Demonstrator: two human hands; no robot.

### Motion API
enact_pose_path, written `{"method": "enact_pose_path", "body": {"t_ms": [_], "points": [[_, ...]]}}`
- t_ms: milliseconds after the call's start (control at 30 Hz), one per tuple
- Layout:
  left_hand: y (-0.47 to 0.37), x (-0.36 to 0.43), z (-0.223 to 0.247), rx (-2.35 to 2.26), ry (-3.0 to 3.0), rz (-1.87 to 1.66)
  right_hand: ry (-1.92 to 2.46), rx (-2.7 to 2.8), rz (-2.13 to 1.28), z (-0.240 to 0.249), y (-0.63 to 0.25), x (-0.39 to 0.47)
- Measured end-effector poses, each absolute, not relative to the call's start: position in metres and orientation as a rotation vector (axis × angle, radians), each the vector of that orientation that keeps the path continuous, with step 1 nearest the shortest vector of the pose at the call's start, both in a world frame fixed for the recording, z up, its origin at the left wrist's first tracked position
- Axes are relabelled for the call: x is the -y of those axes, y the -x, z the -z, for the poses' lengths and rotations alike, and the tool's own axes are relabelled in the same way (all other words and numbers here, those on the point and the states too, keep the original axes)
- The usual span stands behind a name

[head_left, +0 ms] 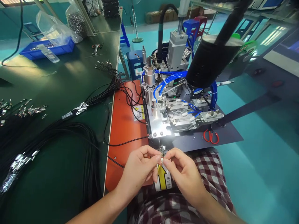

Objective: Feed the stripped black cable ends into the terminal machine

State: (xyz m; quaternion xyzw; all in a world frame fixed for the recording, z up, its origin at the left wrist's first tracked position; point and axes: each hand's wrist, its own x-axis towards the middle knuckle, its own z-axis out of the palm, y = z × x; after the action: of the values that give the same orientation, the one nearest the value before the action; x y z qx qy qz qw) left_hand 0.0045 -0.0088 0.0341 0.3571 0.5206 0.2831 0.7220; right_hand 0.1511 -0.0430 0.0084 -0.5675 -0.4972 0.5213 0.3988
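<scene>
My left hand and my right hand meet in front of the machine, low in the view. Thumb and forefinger of each hand are pinched around something small between them, too tiny to make out. Below the fingertips is a white label with a yellow arrow. A black cable runs from the left toward my left hand; its end is hidden. The orange plate of the machine lies left of and behind my hands.
Bundles of black cables with shiny metal ends lie on the dark green table. Red-handled scissors rest on the machine's grey base at right. A blue tray and a wrench are at the back left.
</scene>
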Motion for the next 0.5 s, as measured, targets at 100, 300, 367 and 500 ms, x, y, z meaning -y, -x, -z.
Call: {"method": "enact_pose_path", "body": {"t_ms": [100,300,367,500], "points": [[-0.0053,0.0123,-0.0352,-1.205,-0.817,-0.655,1.463,1.288,-1.289,-0.0113,-0.1505,0.0445],[-0.0040,0.0100,-0.0367,-1.179,-0.791,-0.658,1.482,1.319,-1.279,-0.0112,-0.1496,0.0435],[-0.0036,0.0082,-0.0365,-1.158,-0.777,-0.647,1.490,1.330,-1.255,-0.0103,-0.1477,0.0434],[-0.0029,0.0053,-0.0363,-1.150,-0.774,-0.624,1.478,1.358,-1.238,-0.0092,-0.1481,0.0429]]}}
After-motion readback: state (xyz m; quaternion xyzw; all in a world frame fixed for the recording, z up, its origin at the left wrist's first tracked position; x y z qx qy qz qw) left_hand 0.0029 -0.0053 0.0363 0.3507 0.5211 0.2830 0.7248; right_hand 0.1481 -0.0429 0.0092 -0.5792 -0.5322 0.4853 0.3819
